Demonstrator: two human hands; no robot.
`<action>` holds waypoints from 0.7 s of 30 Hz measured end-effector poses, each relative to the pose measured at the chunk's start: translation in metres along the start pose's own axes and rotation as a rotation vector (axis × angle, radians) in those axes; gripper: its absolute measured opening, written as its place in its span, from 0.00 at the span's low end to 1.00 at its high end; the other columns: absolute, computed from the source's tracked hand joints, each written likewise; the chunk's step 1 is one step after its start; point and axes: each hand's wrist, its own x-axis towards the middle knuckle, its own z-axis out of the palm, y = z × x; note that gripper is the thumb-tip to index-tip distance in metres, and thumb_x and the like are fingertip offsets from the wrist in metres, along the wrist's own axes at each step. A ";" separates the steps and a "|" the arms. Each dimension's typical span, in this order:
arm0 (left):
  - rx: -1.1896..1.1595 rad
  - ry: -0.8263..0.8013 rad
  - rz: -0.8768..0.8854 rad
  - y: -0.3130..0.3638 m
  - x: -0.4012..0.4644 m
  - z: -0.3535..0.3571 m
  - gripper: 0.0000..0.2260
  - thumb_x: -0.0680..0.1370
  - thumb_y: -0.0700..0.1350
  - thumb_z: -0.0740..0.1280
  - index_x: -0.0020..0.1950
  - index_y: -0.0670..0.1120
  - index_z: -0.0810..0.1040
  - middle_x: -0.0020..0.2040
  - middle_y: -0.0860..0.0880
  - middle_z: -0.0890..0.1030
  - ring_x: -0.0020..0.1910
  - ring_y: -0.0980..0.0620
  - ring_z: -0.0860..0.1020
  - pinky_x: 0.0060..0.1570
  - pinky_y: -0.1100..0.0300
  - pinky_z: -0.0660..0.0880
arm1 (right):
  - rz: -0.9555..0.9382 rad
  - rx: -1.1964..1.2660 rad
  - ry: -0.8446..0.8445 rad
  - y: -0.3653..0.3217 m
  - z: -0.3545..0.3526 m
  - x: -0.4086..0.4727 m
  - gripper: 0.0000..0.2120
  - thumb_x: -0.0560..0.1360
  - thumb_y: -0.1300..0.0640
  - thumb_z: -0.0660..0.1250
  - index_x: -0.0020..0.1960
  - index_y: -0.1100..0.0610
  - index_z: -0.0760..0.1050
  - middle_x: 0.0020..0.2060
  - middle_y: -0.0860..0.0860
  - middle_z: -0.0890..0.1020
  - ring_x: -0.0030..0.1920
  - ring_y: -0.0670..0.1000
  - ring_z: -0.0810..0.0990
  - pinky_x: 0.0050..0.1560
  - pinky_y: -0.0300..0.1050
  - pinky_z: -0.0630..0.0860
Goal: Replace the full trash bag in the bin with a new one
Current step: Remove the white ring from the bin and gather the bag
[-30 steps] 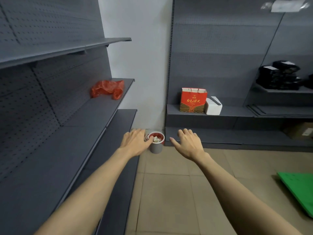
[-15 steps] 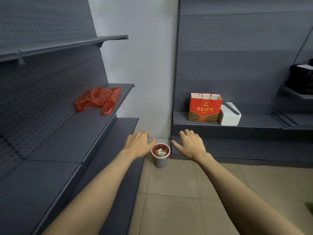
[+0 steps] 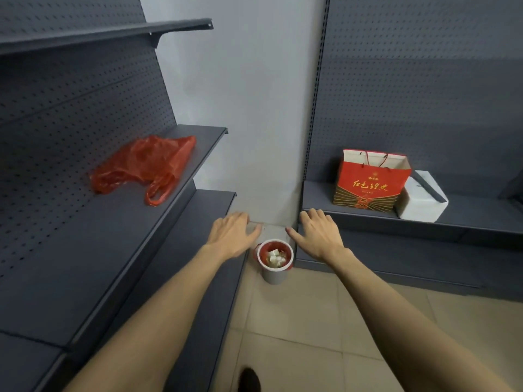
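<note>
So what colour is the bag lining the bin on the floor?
Red; the liner folds over the grey bin's rim, clearest in the head view.

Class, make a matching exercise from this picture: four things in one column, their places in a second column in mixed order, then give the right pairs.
Things:
1. crumpled red plastic bag
2. small grey round bin with red liner
3. red paper gift bag with cord handles
4. white box

Places:
A. floor, in the corner
B. left middle shelf
C. right shelf, at the gift bag's right
D. right shelf, left of the box

Pairs: 1-B, 2-A, 3-D, 4-C
</note>
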 end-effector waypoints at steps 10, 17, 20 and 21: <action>-0.082 -0.086 -0.017 -0.048 0.177 0.061 0.21 0.81 0.59 0.56 0.60 0.45 0.74 0.58 0.46 0.80 0.55 0.46 0.78 0.50 0.54 0.71 | 0.061 0.001 -0.120 0.030 0.063 0.165 0.27 0.79 0.37 0.52 0.62 0.58 0.70 0.58 0.57 0.76 0.60 0.57 0.74 0.60 0.52 0.71; -0.120 -0.176 -0.025 -0.076 0.284 0.122 0.20 0.81 0.57 0.56 0.65 0.45 0.71 0.60 0.44 0.80 0.57 0.43 0.79 0.53 0.49 0.74 | 0.162 0.033 -0.206 0.055 0.131 0.261 0.23 0.80 0.40 0.54 0.59 0.58 0.71 0.56 0.57 0.77 0.57 0.58 0.76 0.57 0.53 0.73; -0.118 -0.223 -0.047 -0.087 0.308 0.169 0.18 0.82 0.55 0.57 0.65 0.46 0.71 0.56 0.45 0.81 0.54 0.45 0.81 0.51 0.49 0.77 | 0.199 0.060 -0.229 0.070 0.177 0.287 0.20 0.81 0.42 0.55 0.59 0.58 0.71 0.55 0.56 0.77 0.55 0.57 0.77 0.54 0.51 0.75; -0.122 -0.228 -0.058 -0.091 0.316 0.188 0.17 0.82 0.55 0.57 0.64 0.46 0.71 0.55 0.45 0.81 0.52 0.46 0.81 0.50 0.50 0.77 | 0.204 0.065 -0.239 0.076 0.196 0.296 0.19 0.81 0.43 0.55 0.58 0.58 0.71 0.55 0.56 0.78 0.54 0.57 0.77 0.53 0.51 0.75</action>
